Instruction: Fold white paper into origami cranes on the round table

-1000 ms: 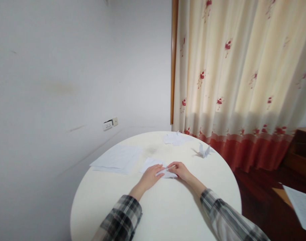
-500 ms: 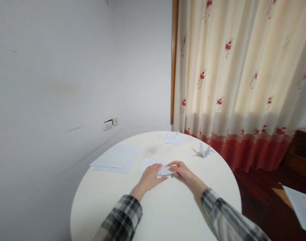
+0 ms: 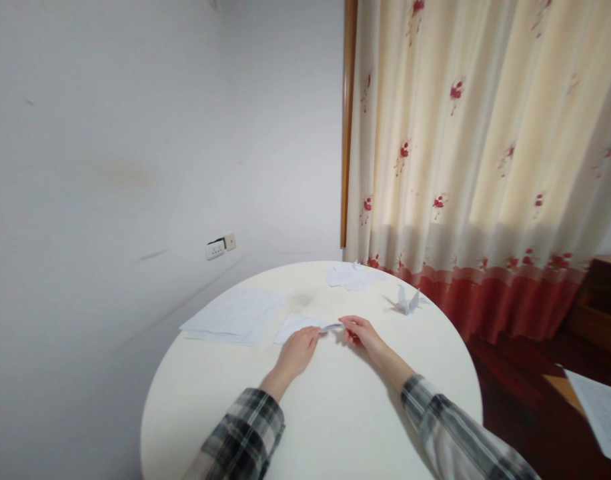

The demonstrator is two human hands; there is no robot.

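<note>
Between my two hands a small folded piece of white paper (image 3: 330, 327) is held edge-on, a little above the table. My left hand (image 3: 298, 350) pinches its left end, fingers closed. At its right end, the thumb and fingertips of my right hand (image 3: 361, 335) are closed on it. A flat piece of white paper (image 3: 293, 325) lies just behind my left hand, partly covered by it. The folds are too small to make out.
The round white table (image 3: 335, 427) carries a stack of white sheets (image 3: 230, 317) at left, paper scraps (image 3: 348, 275) at the far edge and a folded paper crane (image 3: 408, 301) at right. A wall stands left, a curtain (image 3: 450, 167) behind.
The folded paper lay flat under my fingers and is now lifted and turned edge-on. My left fingers have closed into a pinch; my right hand has risen slightly with its end.
</note>
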